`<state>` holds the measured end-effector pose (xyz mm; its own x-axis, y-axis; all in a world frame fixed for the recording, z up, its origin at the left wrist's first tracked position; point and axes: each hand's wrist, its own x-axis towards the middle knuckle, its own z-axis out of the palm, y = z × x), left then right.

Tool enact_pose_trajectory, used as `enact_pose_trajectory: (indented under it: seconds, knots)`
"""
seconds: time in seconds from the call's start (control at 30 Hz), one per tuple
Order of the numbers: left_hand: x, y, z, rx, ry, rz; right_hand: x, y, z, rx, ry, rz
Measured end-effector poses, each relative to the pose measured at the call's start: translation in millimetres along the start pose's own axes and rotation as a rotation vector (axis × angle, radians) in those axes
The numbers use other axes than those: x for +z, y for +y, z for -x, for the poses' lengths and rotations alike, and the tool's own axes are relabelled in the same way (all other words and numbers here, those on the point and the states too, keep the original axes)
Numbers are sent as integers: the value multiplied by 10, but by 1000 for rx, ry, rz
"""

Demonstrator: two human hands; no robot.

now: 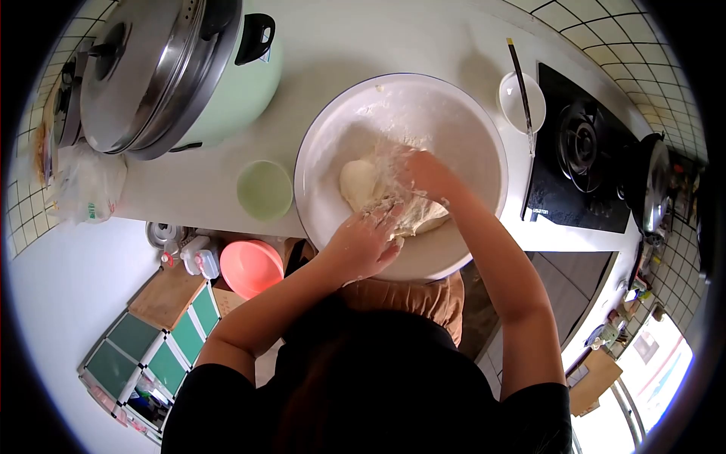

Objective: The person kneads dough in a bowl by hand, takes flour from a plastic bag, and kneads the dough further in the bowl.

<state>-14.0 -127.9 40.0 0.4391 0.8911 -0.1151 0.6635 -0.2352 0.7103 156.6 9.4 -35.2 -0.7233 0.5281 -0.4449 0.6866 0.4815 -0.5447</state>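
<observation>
Left hand (370, 244), right hand (426, 172) on dough (358, 183), room inside basin rim (505, 178).

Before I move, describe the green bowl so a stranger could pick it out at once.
Find the big white basin on the counter. Just left of it, near the pot, is the green bowl. Its pale green sets it apart from the white bowl right of the basin, which has chopsticks across it.

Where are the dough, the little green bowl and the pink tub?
Dough (357, 181): head view, on its smooth rounded left part.
Green bowl (265, 191): head view, on its inside.
Pink tub (252, 269): head view, on its inside.
</observation>
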Motion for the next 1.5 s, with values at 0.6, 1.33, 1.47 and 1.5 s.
enact_pose_trajectory:
  seconds: [0.6,1.33,1.47,1.5]
  knots:
    - [-178,-658,-786,-464,-54,-96,328,-826,1036,24,341,99]
    - [-111,-328,-109,-415,36,-29,162,-290,191,129,-6,-82]
    - [-130,-343,7,-385,35,-10,28,-414,354,117,-63,133]
    - [-134,-348,23,-376,42,-28,15,-384,376,156,-58,52]
